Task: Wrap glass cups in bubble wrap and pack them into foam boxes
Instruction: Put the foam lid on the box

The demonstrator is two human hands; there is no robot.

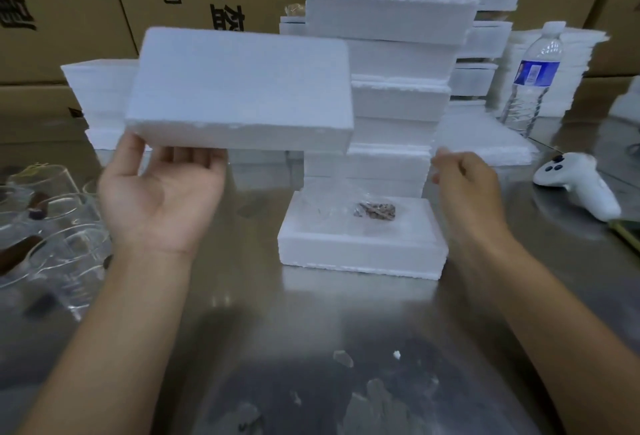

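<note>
My left hand [162, 192] holds a white foam box half [239, 88] up in the air by its near left corner, thumb on the side and fingers curled under the bottom. An open foam box base [360, 251] lies on the metal table at centre, with a wrapped glass cup [332, 206] and a small brown packet [375, 210] inside. My right hand [464, 185] hovers just right of that base, fingers loosely curled, holding nothing. Several bare glass cups [52, 226] lie at the left.
A tall stack of foam boxes [388, 19] rises behind the base, with more foam piles [100, 95] to the left and right. A water bottle [531, 78] and a white controller [581, 188] stand at the right. Cardboard cartons [69, 1] line the back.
</note>
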